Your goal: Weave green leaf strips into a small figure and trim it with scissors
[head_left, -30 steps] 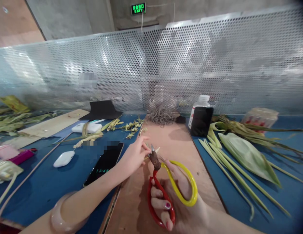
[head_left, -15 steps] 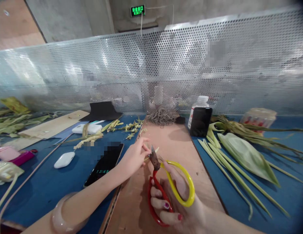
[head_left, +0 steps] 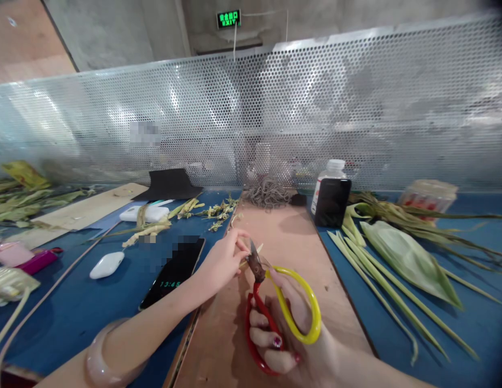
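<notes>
Scissors (head_left: 258,274) with one red and one yellow handle are in my right hand (head_left: 303,323), its thumb through the yellow loop and its fingers round the red one. Their blades point away from me and meet the fingertips of my left hand (head_left: 224,258). Those fingertips are pinched on a thin, pale plant strip (head_left: 245,265), which lies at the blades and is partly hidden by them. Both hands are above the wooden board (head_left: 279,231).
Green stalks and a broad leaf (head_left: 410,264) lie on the blue surface at right. A bottle (head_left: 335,168) stands behind a dark phone (head_left: 334,202). Grey cord (head_left: 269,193) is heaped at the board's far end. Left are another phone (head_left: 176,272) and a white case (head_left: 107,265).
The scissor handles have drawn very slightly closer together in my right hand. My left hand has hardly moved.
</notes>
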Action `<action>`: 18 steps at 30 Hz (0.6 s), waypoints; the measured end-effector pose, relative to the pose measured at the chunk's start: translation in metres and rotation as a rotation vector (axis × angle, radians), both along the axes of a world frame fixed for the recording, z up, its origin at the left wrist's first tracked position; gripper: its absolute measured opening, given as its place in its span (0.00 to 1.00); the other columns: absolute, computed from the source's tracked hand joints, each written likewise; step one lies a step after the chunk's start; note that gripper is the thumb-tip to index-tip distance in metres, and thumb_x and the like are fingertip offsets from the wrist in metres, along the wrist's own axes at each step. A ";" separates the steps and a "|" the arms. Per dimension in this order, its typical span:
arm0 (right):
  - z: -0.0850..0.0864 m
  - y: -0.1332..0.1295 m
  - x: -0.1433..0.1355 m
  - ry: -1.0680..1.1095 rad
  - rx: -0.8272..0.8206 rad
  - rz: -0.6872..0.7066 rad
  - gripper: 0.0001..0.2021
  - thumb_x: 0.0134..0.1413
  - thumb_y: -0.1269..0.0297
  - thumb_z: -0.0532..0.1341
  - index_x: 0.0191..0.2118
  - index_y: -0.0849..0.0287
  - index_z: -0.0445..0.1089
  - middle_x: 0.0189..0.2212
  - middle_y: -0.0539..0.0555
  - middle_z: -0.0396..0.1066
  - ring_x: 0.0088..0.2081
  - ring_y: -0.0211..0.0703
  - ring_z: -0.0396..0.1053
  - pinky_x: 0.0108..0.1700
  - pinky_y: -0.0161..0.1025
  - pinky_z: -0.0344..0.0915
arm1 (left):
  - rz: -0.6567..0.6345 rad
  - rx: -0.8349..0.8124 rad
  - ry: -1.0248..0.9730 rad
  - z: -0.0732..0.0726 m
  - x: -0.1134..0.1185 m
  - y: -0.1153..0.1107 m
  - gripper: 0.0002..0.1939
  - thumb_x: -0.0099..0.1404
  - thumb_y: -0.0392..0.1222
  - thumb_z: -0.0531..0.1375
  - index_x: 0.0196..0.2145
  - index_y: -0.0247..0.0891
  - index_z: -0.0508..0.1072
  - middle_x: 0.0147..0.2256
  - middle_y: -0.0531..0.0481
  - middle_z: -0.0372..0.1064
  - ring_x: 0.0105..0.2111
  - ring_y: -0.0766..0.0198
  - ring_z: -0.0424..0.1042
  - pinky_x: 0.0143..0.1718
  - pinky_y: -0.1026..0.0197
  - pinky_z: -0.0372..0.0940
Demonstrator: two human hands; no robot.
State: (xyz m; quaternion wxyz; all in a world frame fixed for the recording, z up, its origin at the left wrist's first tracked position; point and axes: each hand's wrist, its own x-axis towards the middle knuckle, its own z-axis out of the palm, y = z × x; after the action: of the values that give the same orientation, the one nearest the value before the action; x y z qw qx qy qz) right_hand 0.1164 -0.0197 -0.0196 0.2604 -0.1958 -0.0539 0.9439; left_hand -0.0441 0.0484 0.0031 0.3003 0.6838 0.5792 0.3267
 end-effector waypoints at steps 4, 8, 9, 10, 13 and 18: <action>-0.006 -0.001 0.000 0.016 0.017 -0.008 0.22 0.51 0.43 0.55 0.28 0.61 0.60 0.21 0.47 0.51 0.18 0.28 0.45 0.12 0.22 0.36 | -0.004 0.002 -0.007 -0.001 0.000 0.000 0.13 0.61 0.36 0.55 0.44 0.43 0.64 0.34 0.52 0.65 0.27 0.66 0.69 0.19 0.68 0.69; -0.005 -0.001 -0.002 0.021 0.026 -0.020 0.23 0.53 0.43 0.53 0.26 0.61 0.60 0.20 0.46 0.51 0.17 0.28 0.45 0.11 0.23 0.36 | -0.002 0.004 0.002 -0.002 -0.001 0.001 0.12 0.60 0.36 0.55 0.43 0.42 0.64 0.34 0.52 0.65 0.26 0.67 0.69 0.19 0.68 0.69; -0.004 -0.001 -0.002 0.014 0.025 -0.023 0.23 0.53 0.43 0.53 0.26 0.61 0.60 0.19 0.46 0.51 0.17 0.28 0.45 0.11 0.23 0.36 | -0.002 0.005 0.005 -0.003 -0.002 0.001 0.12 0.60 0.36 0.55 0.43 0.42 0.64 0.34 0.52 0.65 0.26 0.67 0.69 0.19 0.68 0.69; -0.003 -0.001 -0.002 0.008 0.024 -0.029 0.23 0.53 0.42 0.53 0.25 0.61 0.60 0.19 0.46 0.51 0.16 0.28 0.45 0.11 0.23 0.35 | -0.004 0.006 0.008 -0.003 -0.002 0.001 0.12 0.61 0.36 0.55 0.44 0.42 0.64 0.34 0.52 0.65 0.26 0.67 0.69 0.19 0.68 0.69; 0.000 -0.002 -0.002 0.007 0.035 -0.038 0.23 0.53 0.42 0.53 0.25 0.61 0.60 0.19 0.46 0.52 0.16 0.27 0.45 0.11 0.23 0.35 | -0.011 0.002 0.004 -0.003 -0.002 0.001 0.12 0.61 0.37 0.55 0.44 0.42 0.63 0.35 0.51 0.65 0.27 0.67 0.69 0.20 0.68 0.69; -0.005 -0.002 -0.002 0.028 0.068 -0.033 0.22 0.52 0.44 0.56 0.27 0.62 0.61 0.19 0.46 0.53 0.15 0.26 0.47 0.11 0.23 0.35 | -0.008 -0.005 -0.004 -0.004 -0.001 0.002 0.12 0.61 0.38 0.55 0.44 0.42 0.63 0.35 0.51 0.65 0.28 0.66 0.69 0.19 0.69 0.68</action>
State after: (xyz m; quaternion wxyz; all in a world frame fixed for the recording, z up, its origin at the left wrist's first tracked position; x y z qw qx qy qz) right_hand 0.1146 -0.0213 -0.0247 0.2834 -0.1747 -0.0793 0.9396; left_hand -0.0455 0.0501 -0.0009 0.3045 0.6847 0.5765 0.3256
